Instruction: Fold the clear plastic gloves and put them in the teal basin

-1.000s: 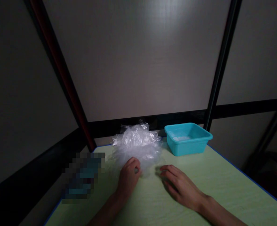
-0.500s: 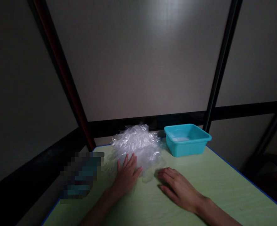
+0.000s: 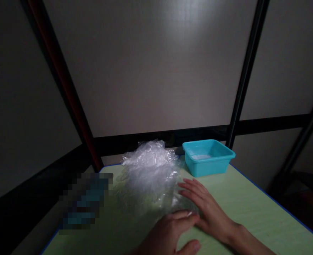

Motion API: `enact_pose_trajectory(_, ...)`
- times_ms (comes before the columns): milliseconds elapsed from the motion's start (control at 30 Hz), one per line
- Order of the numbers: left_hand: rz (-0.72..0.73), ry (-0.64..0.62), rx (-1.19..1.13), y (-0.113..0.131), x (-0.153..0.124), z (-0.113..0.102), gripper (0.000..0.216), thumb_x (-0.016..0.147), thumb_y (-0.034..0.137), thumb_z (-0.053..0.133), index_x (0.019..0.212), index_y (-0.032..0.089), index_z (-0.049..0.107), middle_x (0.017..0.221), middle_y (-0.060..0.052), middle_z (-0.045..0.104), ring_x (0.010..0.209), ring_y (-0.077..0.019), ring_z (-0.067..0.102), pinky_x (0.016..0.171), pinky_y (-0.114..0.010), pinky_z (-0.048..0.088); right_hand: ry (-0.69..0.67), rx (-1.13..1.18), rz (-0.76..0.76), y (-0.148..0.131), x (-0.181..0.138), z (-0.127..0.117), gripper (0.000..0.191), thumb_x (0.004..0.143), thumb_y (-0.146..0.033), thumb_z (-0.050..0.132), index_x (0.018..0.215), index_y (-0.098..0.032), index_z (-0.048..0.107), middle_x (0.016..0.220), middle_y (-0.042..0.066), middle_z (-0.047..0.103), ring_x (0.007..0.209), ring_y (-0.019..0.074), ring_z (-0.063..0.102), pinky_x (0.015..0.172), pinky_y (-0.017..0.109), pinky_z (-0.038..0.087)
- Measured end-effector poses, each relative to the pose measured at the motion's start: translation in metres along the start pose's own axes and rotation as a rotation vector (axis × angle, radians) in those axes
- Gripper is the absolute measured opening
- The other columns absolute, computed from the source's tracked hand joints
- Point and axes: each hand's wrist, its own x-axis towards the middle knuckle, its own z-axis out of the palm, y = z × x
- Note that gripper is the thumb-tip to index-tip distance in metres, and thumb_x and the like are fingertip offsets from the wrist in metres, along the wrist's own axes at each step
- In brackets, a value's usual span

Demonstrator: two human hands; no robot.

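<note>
A heap of crinkled clear plastic film (image 3: 152, 166) lies toward the back of the light green table (image 3: 254, 219). Thin plastic spreads from its near right side to both hands. My left hand (image 3: 173, 228) is low in front of the heap, its fingers pointing right and its thumb apart from them. A glint, perhaps plastic, shows at its fingertips. My right hand (image 3: 208, 205) lies with fingers stretched out over the plastic's right edge. Its thumb is partly hidden behind the left fingers, and the two hands meet or overlap there.
A turquoise plastic basin (image 3: 211, 165) stands at the back right of the table, with something whitish inside. At the left edge is a blurred-out, pixelated patch (image 3: 85, 203). Dark-framed panels (image 3: 158, 71) rise behind the table.
My left hand has come off the heap, toward me and right, up to my right hand. Some plastic now reaches the hands. My right hand's fingers have stretched out slightly forward.
</note>
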Motion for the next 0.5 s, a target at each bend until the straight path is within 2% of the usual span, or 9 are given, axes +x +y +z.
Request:
enact_pose_trajectory(33, -0.018, 0.04, -0.05, 0.001, 0.0, -0.003, 0.041, 0.073, 0.026, 0.056, 0.115, 0.03, 0.055, 0.117, -0.003, 0.058, 0.105, -0.0233, 0.053, 0.092, -0.035, 0.041, -0.024, 0.044, -0.002, -0.001, 0.001, -0.002, 0.03, 0.079, -0.021, 0.049, 0.108, -0.019, 0.053, 0.11, 0.009, 0.058, 0.109, 0.0235, 0.048, 0.098, 0.042, 0.03)
enact_pose_trajectory(100, -0.091, 0.156, -0.135, -0.002, 0.002, -0.01, 0.044, 0.075, 0.028, 0.053, 0.12, 0.029, 0.05, 0.117, -0.004, 0.057, 0.101, -0.0222, 0.056, 0.091, -0.035, 0.041, -0.036, 0.157, 0.086, -0.003, 0.003, -0.006, 0.015, 0.078, -0.018, 0.047, 0.085, -0.019, 0.06, 0.083, 0.006, 0.064, 0.084, 0.0198, 0.058, 0.084, 0.035, 0.042)
enact_pose_trajectory(200, -0.209, 0.272, -0.133, -0.015, 0.008, -0.016, 0.05, 0.077, 0.031, 0.049, 0.126, 0.024, 0.043, 0.114, -0.007, 0.059, 0.095, -0.0222, 0.059, 0.087, -0.035, 0.043, 0.036, 0.354, 0.358, 0.002, 0.007, -0.012, 0.015, 0.079, -0.021, 0.046, 0.071, -0.016, 0.059, 0.068, 0.003, 0.061, 0.064, 0.0156, 0.056, 0.058, 0.025, 0.044)
enact_pose_trajectory(267, -0.245, 0.199, -0.01, -0.024, 0.01, -0.018, 0.048, 0.076, 0.032, 0.05, 0.122, 0.021, 0.048, 0.114, -0.009, 0.059, 0.1, -0.0249, 0.056, 0.088, -0.037, 0.042, 0.098, 0.514, 0.537, 0.008, 0.01, -0.016, 0.021, 0.081, -0.032, 0.047, 0.074, -0.015, 0.058, 0.064, 0.002, 0.06, 0.052, 0.0124, 0.051, 0.047, 0.022, 0.04)
enact_pose_trajectory(367, -0.207, -0.007, 0.174, -0.038, 0.008, -0.02, 0.047, 0.075, 0.032, 0.053, 0.12, 0.019, 0.051, 0.124, -0.011, 0.051, 0.113, -0.0267, 0.047, 0.095, -0.037, 0.035, 0.15, 0.772, 0.715, 0.015, 0.013, -0.019, 0.037, 0.08, -0.047, 0.046, 0.085, -0.013, 0.058, 0.058, 0.001, 0.059, 0.039, 0.008, 0.042, 0.036, 0.018, 0.03)
enact_pose_trajectory(433, -0.174, -0.046, 0.252, -0.05, 0.006, -0.023, 0.05, 0.076, 0.032, 0.054, 0.123, 0.017, 0.047, 0.13, -0.012, 0.042, 0.119, -0.026, 0.04, 0.098, -0.037, 0.031, 0.154, 0.919, 0.766, 0.017, 0.013, -0.02, 0.044, 0.078, -0.052, 0.046, 0.089, -0.012, 0.059, 0.058, 0.001, 0.06, 0.039, 0.008, 0.043, 0.035, 0.017, 0.029)
enact_pose_trajectory(500, -0.176, -0.012, 0.323, -0.065, 0.007, -0.025, 0.052, 0.077, 0.032, 0.052, 0.125, 0.013, 0.045, 0.132, -0.014, 0.039, 0.122, -0.0261, 0.036, 0.1, -0.038, 0.028, 0.123, 1.033, 0.788, 0.016, 0.011, -0.018, 0.046, 0.079, -0.054, 0.045, 0.088, -0.011, 0.06, 0.06, 0.003, 0.062, 0.044, 0.0095, 0.048, 0.036, 0.016, 0.031)
